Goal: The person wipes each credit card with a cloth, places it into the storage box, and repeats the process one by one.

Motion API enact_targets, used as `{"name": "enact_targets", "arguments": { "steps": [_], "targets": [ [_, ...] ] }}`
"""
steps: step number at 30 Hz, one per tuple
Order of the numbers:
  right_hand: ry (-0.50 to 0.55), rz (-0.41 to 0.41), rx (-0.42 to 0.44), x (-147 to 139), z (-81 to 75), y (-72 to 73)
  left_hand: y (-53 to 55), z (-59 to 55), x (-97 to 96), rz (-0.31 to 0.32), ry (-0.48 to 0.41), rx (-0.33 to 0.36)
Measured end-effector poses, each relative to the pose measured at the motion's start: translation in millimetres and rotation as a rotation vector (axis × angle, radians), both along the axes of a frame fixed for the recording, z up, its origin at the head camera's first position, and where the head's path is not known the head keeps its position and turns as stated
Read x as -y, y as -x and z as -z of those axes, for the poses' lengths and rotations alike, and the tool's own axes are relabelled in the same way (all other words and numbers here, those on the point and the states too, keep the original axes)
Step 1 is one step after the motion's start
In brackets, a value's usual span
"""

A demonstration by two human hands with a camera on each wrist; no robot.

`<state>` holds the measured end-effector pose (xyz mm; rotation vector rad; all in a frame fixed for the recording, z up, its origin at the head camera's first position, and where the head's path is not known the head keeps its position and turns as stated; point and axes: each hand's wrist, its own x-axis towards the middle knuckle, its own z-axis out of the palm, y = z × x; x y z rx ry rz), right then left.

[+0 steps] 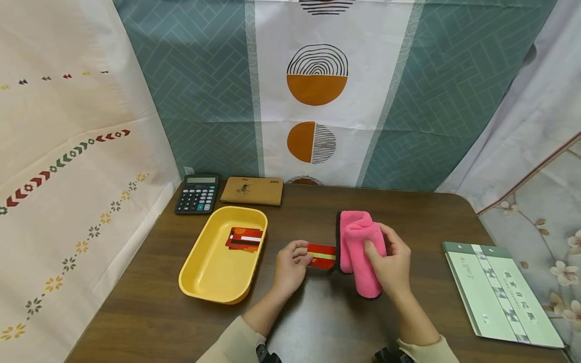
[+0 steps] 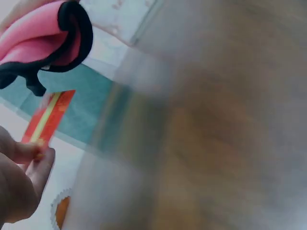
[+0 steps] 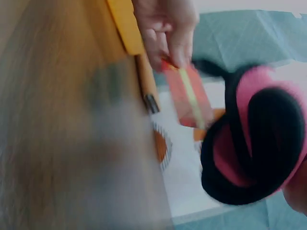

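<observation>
My left hand [image 1: 292,263] pinches one end of a red card [image 1: 321,256] with a yellow stripe. In the left wrist view the thumb and a finger hold the card [image 2: 49,115] by its edge. My right hand [image 1: 394,259] grips a folded pink cloth [image 1: 360,247] with black edging, thumb laid across its front. The card's far end comes right up to the cloth's black edge in the head view. Both wrist views show the card in front of the folds, beside a dark loop on the cloth [image 3: 256,139]. Part of the right hand is hidden behind the cloth.
Left of the hands stands a yellow tray [image 1: 213,282] with several red cards [image 1: 244,238] lying in it. Behind it are a black calculator [image 1: 197,194] and a brown notebook [image 1: 252,190]. A green folder [image 1: 499,292] lies on the brown table [image 1: 317,322] at the right.
</observation>
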<state>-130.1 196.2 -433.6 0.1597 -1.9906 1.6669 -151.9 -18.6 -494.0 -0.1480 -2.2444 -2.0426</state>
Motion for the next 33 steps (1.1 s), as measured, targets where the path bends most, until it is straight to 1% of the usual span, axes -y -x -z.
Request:
{"name": "enact_targets", "arguments": {
  "steps": [3, 4, 5, 6, 7, 8, 10, 12, 15, 17, 19, 21, 24, 28, 29, 31, 33],
  "targets": [
    [-0.045, -0.204, -0.049, 8.3, -3.0, -2.0, 5.5, -11.4, -4.4, -0.068, -0.16, 0.067],
    [-0.068, -0.258, -0.062, 11.9, -3.5, -2.3, 6.8, -14.9, -6.1, -0.086, -0.215, 0.091],
    [-0.097, -0.296, -0.08, 15.4, -3.8, -2.2, 7.6, -19.0, -7.9, -0.105, -0.257, 0.106],
    [-0.132, -0.31, -0.098, 19.2, -4.0, -1.8, 8.1, -23.4, -9.9, -0.118, -0.287, 0.117],
    [-0.168, -0.304, -0.119, 22.9, -3.9, -1.2, 8.3, -27.8, -11.8, -0.118, -0.314, 0.116],
    [-0.201, -0.278, -0.137, 26.6, -3.7, -0.2, 8.0, -32.5, -13.8, -0.111, -0.333, 0.108],
    [-0.264, -0.183, -0.172, 33.5, -3.6, 1.7, 5.7, -41.9, -17.5, -0.071, -0.346, 0.064],
    [-0.31, -0.066, -0.202, 39.3, -3.9, 2.8, 2.8, -50.4, -20.3, -0.003, -0.345, 0.01],
    [-0.336, 0.078, -0.236, 44.2, -5.7, 3.1, -0.8, -60.0, -21.9, 0.085, -0.316, -0.051],
    [-0.342, 0.15, -0.251, 44.0, -7.1, 3.3, -2.0, -64.4, -21.1, 0.113, -0.304, -0.059],
    [-0.333, 0.221, -0.255, 40.8, -7.7, 4.2, -2.9, -67.2, -19.0, 0.118, -0.308, -0.041],
    [-0.312, 0.273, -0.244, 34.8, -6.9, 5.6, -4.0, -68.2, -16.0, 0.121, -0.328, -0.022],
    [-0.275, 0.323, -0.21, 23.4, -5.0, 8.5, -4.2, -67.6, -10.0, 0.121, -0.346, -0.004],
    [-0.236, 0.335, -0.15, 13.3, -5.6, 8.2, -0.8, -64.7, -0.9, 0.117, -0.334, 0.006],
    [-0.221, 0.333, -0.137, 12.6, -6.9, 7.0, 0.6, -63.6, 1.0, 0.115, -0.333, 0.015],
    [-0.174, 0.323, -0.117, 15.8, -15.1, 1.2, 4.4, -60.8, 3.9, 0.111, -0.335, 0.043],
    [-0.118, 0.296, -0.086, 20.3, -21.7, -4.9, 8.2, -57.8, 5.2, 0.105, -0.338, 0.076]
  ]
}}
